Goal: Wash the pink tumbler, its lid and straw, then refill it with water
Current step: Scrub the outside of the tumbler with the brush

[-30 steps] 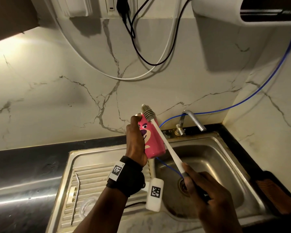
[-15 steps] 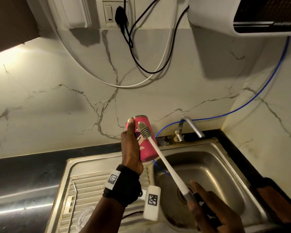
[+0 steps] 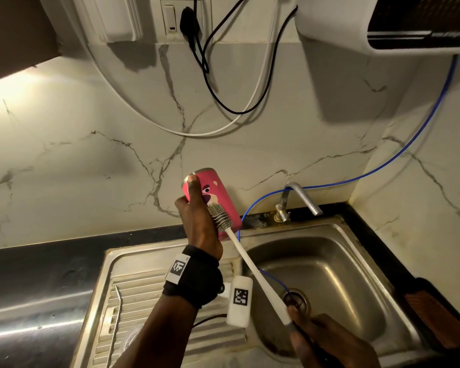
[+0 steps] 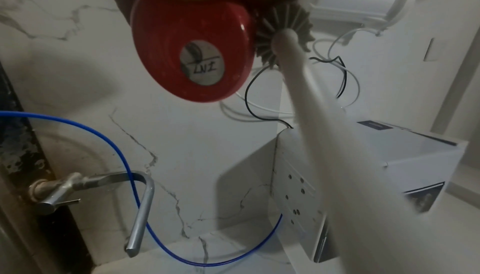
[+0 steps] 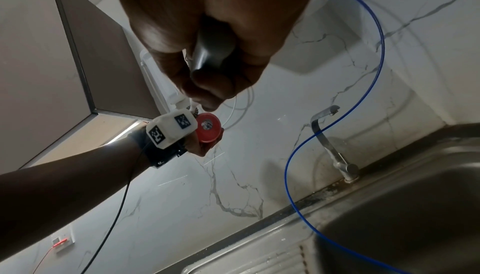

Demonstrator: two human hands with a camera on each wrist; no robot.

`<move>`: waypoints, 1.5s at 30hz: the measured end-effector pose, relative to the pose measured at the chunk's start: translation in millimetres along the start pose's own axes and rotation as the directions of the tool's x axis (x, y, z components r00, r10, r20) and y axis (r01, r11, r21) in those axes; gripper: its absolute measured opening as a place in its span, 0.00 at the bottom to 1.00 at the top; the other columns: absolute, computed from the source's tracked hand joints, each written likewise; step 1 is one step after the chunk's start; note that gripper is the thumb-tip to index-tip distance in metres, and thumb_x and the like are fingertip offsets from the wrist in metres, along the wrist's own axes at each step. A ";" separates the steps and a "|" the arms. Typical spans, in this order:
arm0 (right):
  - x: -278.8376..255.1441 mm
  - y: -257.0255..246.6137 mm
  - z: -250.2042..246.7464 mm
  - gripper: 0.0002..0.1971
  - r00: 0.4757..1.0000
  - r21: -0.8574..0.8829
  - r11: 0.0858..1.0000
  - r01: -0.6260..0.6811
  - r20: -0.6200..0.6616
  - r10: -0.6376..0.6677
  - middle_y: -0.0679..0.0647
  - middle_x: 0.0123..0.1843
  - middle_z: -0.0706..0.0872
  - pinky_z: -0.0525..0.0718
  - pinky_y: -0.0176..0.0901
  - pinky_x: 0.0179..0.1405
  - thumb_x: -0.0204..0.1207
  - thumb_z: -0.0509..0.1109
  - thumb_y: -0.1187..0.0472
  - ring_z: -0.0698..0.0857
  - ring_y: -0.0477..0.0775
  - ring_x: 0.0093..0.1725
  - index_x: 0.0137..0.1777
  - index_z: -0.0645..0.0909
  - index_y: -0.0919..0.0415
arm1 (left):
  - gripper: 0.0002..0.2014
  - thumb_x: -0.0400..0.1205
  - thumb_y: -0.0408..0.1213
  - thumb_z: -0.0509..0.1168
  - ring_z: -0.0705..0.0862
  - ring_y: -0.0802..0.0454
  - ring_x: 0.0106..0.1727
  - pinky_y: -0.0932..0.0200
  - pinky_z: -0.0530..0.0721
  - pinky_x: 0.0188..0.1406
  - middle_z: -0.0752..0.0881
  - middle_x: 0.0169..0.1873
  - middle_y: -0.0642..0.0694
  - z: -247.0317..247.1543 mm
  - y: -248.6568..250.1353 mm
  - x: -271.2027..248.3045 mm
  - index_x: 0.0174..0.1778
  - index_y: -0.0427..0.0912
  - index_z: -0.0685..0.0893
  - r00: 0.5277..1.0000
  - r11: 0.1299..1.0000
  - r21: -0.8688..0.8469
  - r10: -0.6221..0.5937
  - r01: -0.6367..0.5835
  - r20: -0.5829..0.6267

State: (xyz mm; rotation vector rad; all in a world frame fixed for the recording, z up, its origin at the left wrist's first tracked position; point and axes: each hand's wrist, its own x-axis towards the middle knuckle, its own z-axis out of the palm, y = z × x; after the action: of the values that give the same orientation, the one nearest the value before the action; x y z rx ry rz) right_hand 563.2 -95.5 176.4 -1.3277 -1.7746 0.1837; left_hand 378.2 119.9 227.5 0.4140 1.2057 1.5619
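My left hand [image 3: 197, 224] grips the pink tumbler [image 3: 215, 192], tilted above the sink's left edge with its mouth up and to the left; the thumb lies along its side to the rim. In the left wrist view its base [image 4: 192, 52] with a round sticker faces the camera. My right hand [image 3: 322, 338] holds the dark grip of a white bottle brush [image 3: 252, 266]. The grey bristle head [image 3: 219, 216] lies against the tumbler's outer side. A metal straw [image 3: 114, 322] and a clear lid [image 3: 133, 338] lie on the drainboard.
The steel sink basin [image 3: 335, 266] is below the hands, its drain [image 3: 296, 301] near my right hand. A faucet [image 3: 300, 197] stands behind it. A blue tube [image 3: 383, 166] runs from the wall into the basin. Cables hang on the marble wall.
The brush head has slid down from the tumbler's rim along its outer side. My left hand has lifted the tumbler a little. My right hand has drawn back toward me.
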 end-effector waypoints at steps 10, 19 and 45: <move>5.0 3.5 1.3 0.16 0.998 0.143 0.989 -0.028 -0.050 0.035 0.41 0.44 0.88 0.83 0.28 0.40 0.78 0.75 0.51 0.87 0.37 0.36 0.65 0.92 0.48 | 0.33 0.86 0.69 0.64 0.92 0.39 0.56 0.33 0.94 0.53 0.89 0.61 0.37 5.1 -7.6 -6.3 0.74 0.44 0.74 0.999 1.000 -0.007 -0.028 0.028 0.025; 11.4 1.9 5.8 0.14 0.997 0.078 0.997 -0.006 -0.080 0.012 0.41 0.41 0.90 0.81 0.23 0.41 0.83 0.68 0.42 0.85 0.34 0.34 0.64 0.90 0.38 | 0.31 0.87 0.67 0.64 0.90 0.38 0.60 0.32 0.92 0.56 0.86 0.59 0.42 3.6 -4.1 -1.8 0.74 0.45 0.73 0.998 0.996 -0.062 -0.060 0.058 -0.029; 22.0 -6.5 2.9 0.13 0.996 0.072 0.996 -0.060 -0.066 0.065 0.41 0.39 0.90 0.82 0.25 0.41 0.80 0.69 0.38 0.85 0.35 0.33 0.56 0.93 0.36 | 0.34 0.86 0.70 0.64 0.93 0.37 0.57 0.31 0.94 0.53 0.89 0.61 0.37 1.8 -4.6 6.4 0.73 0.44 0.76 0.999 1.000 -0.007 -0.019 0.019 -0.028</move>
State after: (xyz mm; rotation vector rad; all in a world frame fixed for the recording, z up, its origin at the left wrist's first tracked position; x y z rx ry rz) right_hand 555.8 -78.8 190.7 -1.3244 -1.6560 0.2304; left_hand 379.6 126.0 222.3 0.3762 1.2228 1.5597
